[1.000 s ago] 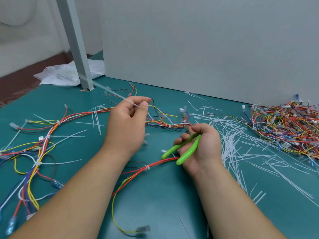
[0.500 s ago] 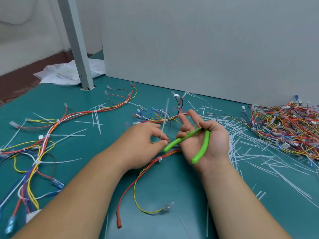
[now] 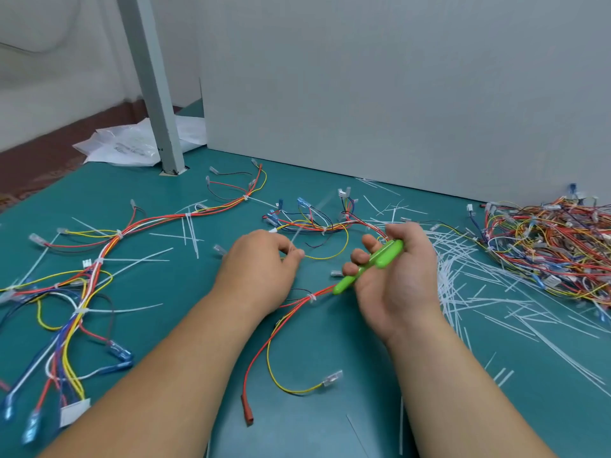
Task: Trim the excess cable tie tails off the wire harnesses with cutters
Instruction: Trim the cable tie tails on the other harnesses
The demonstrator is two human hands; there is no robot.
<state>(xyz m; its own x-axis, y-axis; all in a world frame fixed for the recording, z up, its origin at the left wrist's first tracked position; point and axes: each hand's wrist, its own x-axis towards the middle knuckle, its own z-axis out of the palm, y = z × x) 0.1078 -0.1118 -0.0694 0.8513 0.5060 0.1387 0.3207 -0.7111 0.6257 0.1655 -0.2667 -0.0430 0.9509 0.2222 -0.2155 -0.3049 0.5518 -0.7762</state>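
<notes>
My left hand (image 3: 261,266) lies knuckles-up at the table's middle, its fingertips pinching a thin white cable tie tail (image 3: 310,219) that slants up and to the right, blurred. My right hand (image 3: 396,282) is just to the right of it, palm towards me, and grips the green-handled cutters (image 3: 373,264) with the handles squeezed together. The cutter jaws are hidden behind my fingers. A red and yellow wire harness (image 3: 297,305) runs from under both hands down towards me, with a white tie round it.
More tied harnesses with long white tails (image 3: 96,259) lie spread at the left. A big tangled harness pile (image 3: 545,246) sits at the right, beside a scatter of cut white tails (image 3: 469,279). A grey post (image 3: 155,94) and a grey panel (image 3: 396,94) stand behind.
The cutter handles, spread apart half a second ago, are now squeezed together. The tie tail that stood upright between my hands now slants to the right. A second ago my left hand was raised higher.
</notes>
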